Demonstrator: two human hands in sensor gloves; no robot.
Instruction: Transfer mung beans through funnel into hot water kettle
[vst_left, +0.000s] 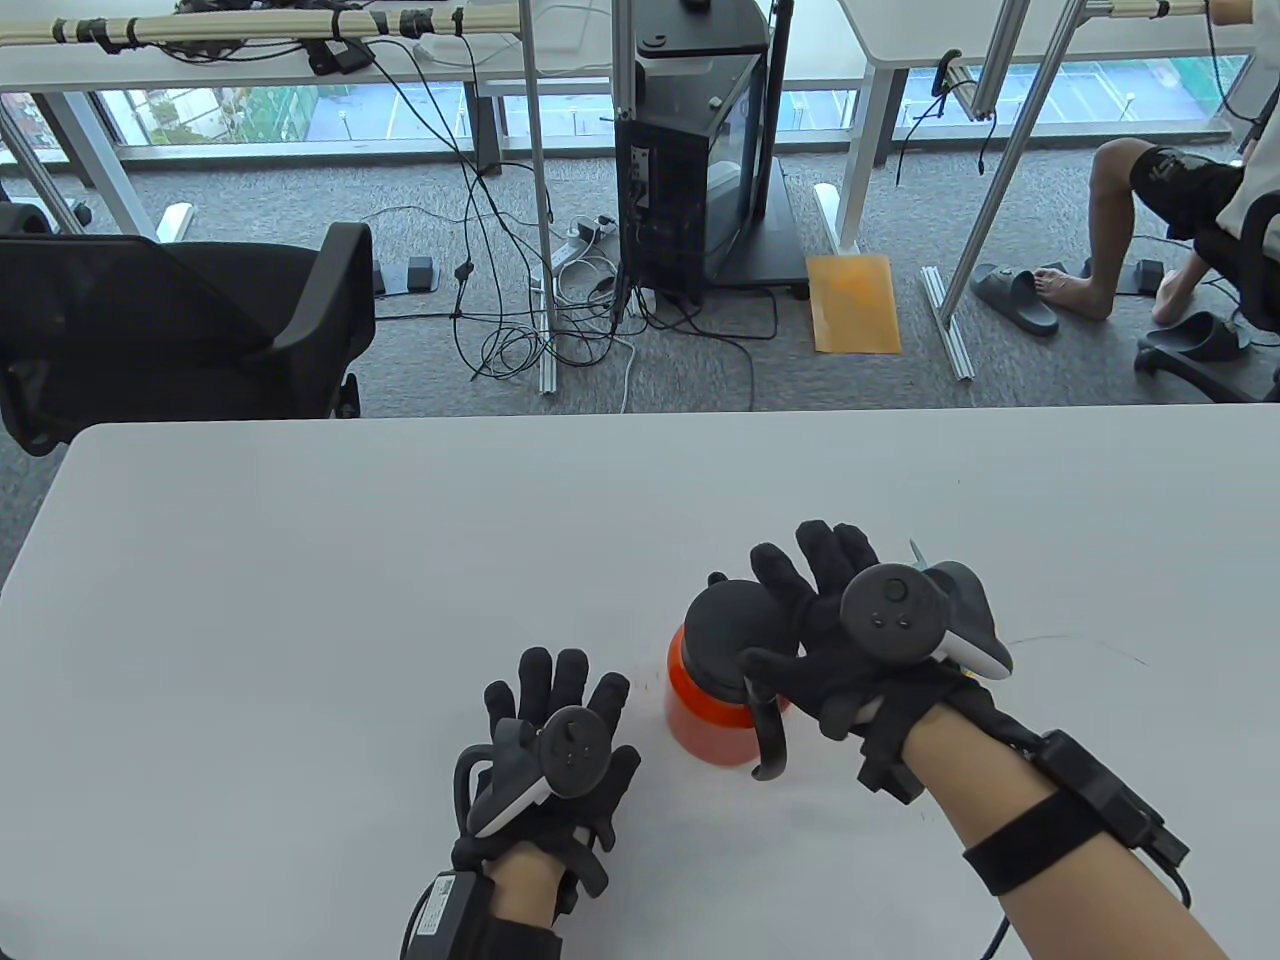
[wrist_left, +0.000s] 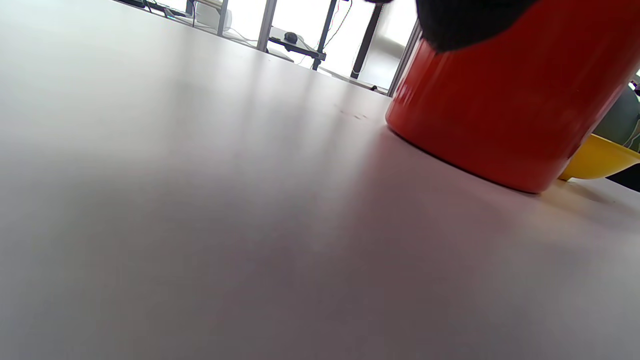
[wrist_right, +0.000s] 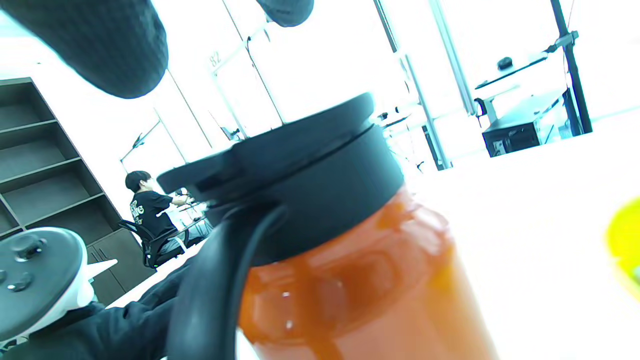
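Observation:
An orange-red kettle with a black lid and a black handle stands upright on the white table. The lid is on. My right hand hovers over the lid and handle with its fingers spread, holding nothing. In the right wrist view its fingers hang above the lid without touching it. My left hand lies flat on the table just left of the kettle, empty. A yellow object sits behind the kettle, hidden under my right hand in the table view.
A few small specks lie on the table beside the kettle. The table's far edge runs across the middle of the table view, with a black chair beyond its left corner.

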